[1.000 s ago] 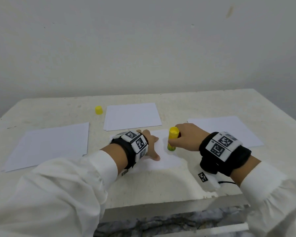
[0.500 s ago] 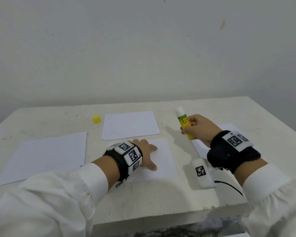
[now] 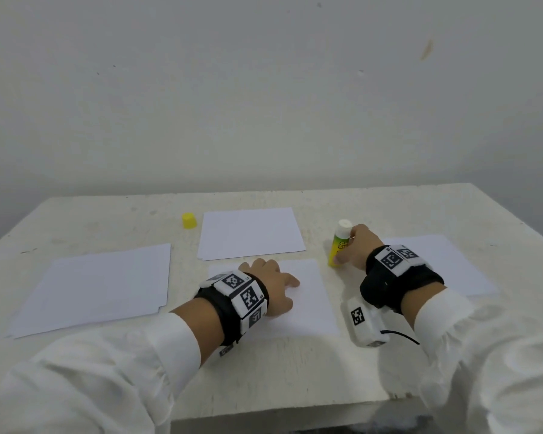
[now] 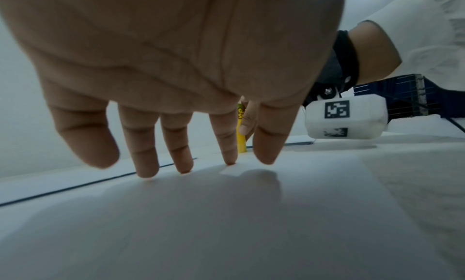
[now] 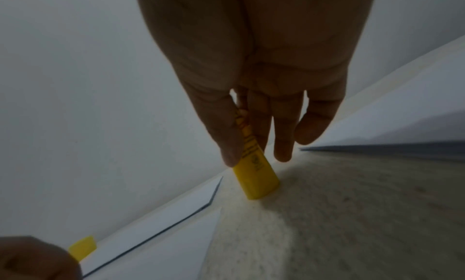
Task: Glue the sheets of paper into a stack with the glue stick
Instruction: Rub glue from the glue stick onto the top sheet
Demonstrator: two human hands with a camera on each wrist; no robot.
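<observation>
My right hand [image 3: 353, 245] grips the uncapped yellow-green glue stick [image 3: 339, 242], which stands upright with its yellow base [image 5: 256, 181] on the table, right of the middle sheet; thumb and fingers [image 5: 226, 133] pinch its body. The white glue tip points up. My left hand [image 3: 273, 283] presses flat with straight fingers [image 4: 146, 145] on the middle white sheet [image 3: 311, 302] near the table's front. Behind it lies another white sheet stack [image 3: 251, 233]. More paper lies at the left [image 3: 98, 286] and at the right [image 3: 445, 261].
The yellow cap [image 3: 189, 220] stands on the white table [image 3: 295, 371] at the back, left of the rear sheets. The table's front edge runs just below my forearms. A plain wall rises behind the table.
My right hand lifted the glue stick off the middle sheet, turned it tip up, and set its base down on the table to the right. The left hand stayed on the sheet.
</observation>
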